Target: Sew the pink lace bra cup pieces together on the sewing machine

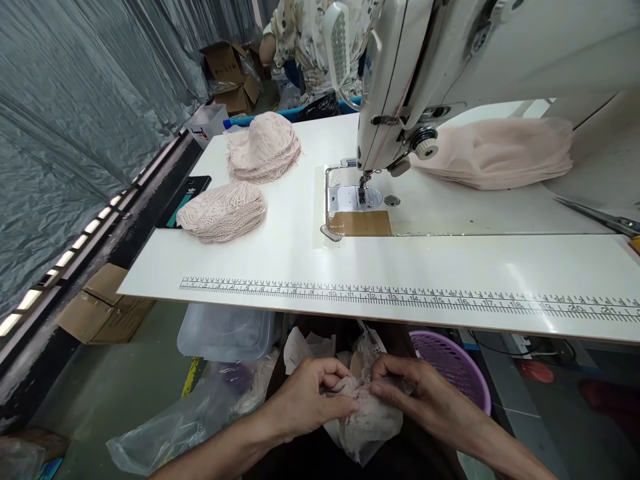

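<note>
Below the table's front edge, over my lap, I hold a crumpled piece of pale, sheer lace fabric (pixel 373 427). My left hand (pixel 314 399) pinches its left side between thumb and fingers. Closed on the upper right side of the same cloth is my right hand (pixel 417 393). More whitish material (pixel 303 348) bunches up just beyond the left fingers. The fabric's exact shape is hidden by its folds and by my fingers.
A sewing machine (pixel 400 87) stands on the white table (pixel 290 260), which has a printed ruler. Two pink lace stacks (pixel 223 212) lie left, smooth pink pieces (pixel 500 150) right, near scissors (pixel 595 215). Below are a purple basket (pixel 453 367) and plastic bin (pixel 225 331). A person (pixel 313 47) is opposite.
</note>
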